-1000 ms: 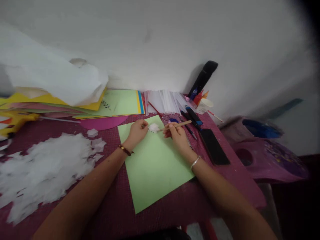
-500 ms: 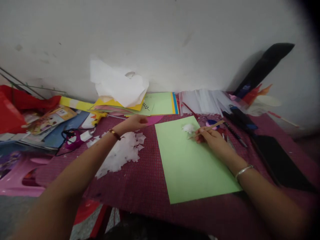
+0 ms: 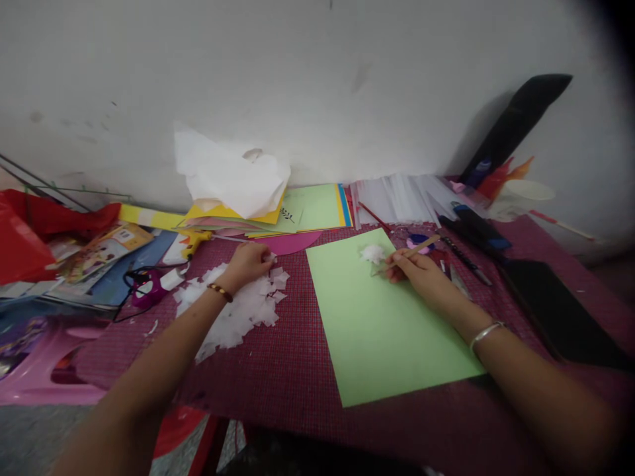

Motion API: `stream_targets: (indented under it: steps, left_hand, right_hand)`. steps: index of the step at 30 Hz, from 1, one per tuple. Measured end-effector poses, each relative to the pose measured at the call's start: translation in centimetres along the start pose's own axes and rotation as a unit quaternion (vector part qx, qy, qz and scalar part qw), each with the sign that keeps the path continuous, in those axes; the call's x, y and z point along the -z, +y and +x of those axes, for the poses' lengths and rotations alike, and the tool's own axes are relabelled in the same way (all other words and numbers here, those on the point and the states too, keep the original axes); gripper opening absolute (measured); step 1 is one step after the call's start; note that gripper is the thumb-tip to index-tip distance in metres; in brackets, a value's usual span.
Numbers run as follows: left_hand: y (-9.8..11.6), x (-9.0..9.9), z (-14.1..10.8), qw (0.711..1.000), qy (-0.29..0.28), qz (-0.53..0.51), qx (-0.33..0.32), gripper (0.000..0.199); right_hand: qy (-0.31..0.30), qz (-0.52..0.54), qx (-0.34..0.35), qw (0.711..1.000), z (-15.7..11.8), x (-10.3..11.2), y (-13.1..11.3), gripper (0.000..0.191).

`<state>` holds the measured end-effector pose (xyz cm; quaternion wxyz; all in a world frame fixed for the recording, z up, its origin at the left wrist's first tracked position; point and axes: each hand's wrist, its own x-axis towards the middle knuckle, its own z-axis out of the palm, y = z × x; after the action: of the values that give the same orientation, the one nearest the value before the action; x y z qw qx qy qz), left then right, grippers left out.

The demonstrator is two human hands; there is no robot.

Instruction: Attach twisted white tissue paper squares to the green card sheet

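My right hand [image 3: 411,268] pinches a thin wooden stick [image 3: 427,244], its lower tip close to the green paper sheet [image 3: 377,330]. Near that tip, a small white paper cluster [image 3: 373,253] lies on the sheet's upper part. My left hand [image 3: 251,262] is closed over the far edge of a heap of small white paper pieces [image 3: 243,311]. A bit of white shows at its fingertips, seemingly one such piece.
Behind are crumpled white paper [image 3: 233,175], stacked coloured sheets [image 3: 317,205] and clear plastic sleeves [image 3: 397,201]. A yellow glue gun [image 3: 194,242] lies left. On the right are a craft knife [image 3: 466,261], a black phone-like slab [image 3: 560,314] and a cup [image 3: 528,190].
My left hand has moved left and toward me, from beyond the heap to its far edge. My right hand stays almost still with the stick. The view has shifted slightly.
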<state>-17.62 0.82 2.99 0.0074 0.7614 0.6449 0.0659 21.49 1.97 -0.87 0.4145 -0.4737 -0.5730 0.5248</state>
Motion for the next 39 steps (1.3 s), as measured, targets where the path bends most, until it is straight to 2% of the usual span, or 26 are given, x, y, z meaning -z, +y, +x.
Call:
stream_targets:
  steps: [3,6,8,10,12,14,18,22,25,27,32,35,37,39]
  left_hand:
    - [0.2,-0.1,0.0,1.000,0.013,0.007,0.002,0.021]
    - [0.0,0.7,0.2,0.992,0.033,-0.098,0.077,0.014]
    - [0.1,1.9,0.4,0.964,0.036,-0.229,0.132,0.013]
    - [0.7,3.4,0.9,0.923,0.030,-0.345,0.167,0.014]
    - [2.1,4.5,1.7,0.893,0.031,-0.413,0.179,0.014]
    - [4.1,4.8,3.0,0.877,0.034,-0.451,0.164,0.013]
    - [10.0,3.2,5.8,0.844,0.005,-0.528,0.092,0.011]
    - [16.0,-0.2,7.5,0.758,-0.025,-0.651,0.043,0.012]
    - [18.3,-2.7,8.0,0.683,-0.028,-0.728,0.053,0.017]
    - [18.6,-4.0,7.9,0.660,-0.044,-0.748,0.058,0.022]
    - [17.9,-5.4,7.5,0.664,-0.084,-0.741,0.050,0.018]
    - [17.4,-5.5,7.4,0.681,-0.095,-0.725,0.039,0.014]
    - [17.1,-5.4,7.5,0.714,-0.107,-0.692,0.024,0.013]
    - [16.9,-5.1,7.5,0.769,-0.132,-0.626,-0.006,0.013]
  right_hand:
    - [-0.002,0.014,0.005,1.000,0.0,0.0,0.1,0.032]
    - [0.000,0.032,0.012,0.999,0.1,-0.1,0.2,0.031]
    - [0.003,0.043,0.013,0.999,0.2,-0.1,0.2,0.031]
    - [0.013,0.049,0.015,0.999,0.2,-0.1,0.0,0.029]
    - [0.034,0.051,0.015,0.998,0.2,0.0,-0.2,0.026]
    - [0.068,0.059,0.006,0.996,0.4,0.1,-0.4,0.021]
    - [0.074,0.069,-0.024,0.995,1.0,0.3,-0.2,0.012]
    - [0.081,0.045,-0.040,0.995,1.2,0.4,0.1,0.008]
    - [0.104,0.040,-0.060,0.992,1.5,0.4,0.0,0.010]
    - [0.106,0.049,-0.077,0.990,1.7,0.4,-0.3,0.010]
    - [0.072,0.058,-0.103,0.990,1.9,0.4,-0.9,0.006]
    - [0.066,0.062,-0.098,0.991,1.8,0.4,-1.1,0.006]
    - [0.071,0.067,-0.090,0.991,1.7,0.4,-1.2,0.006]
    - [0.074,0.070,-0.088,0.991,1.7,0.3,-1.2,0.005]
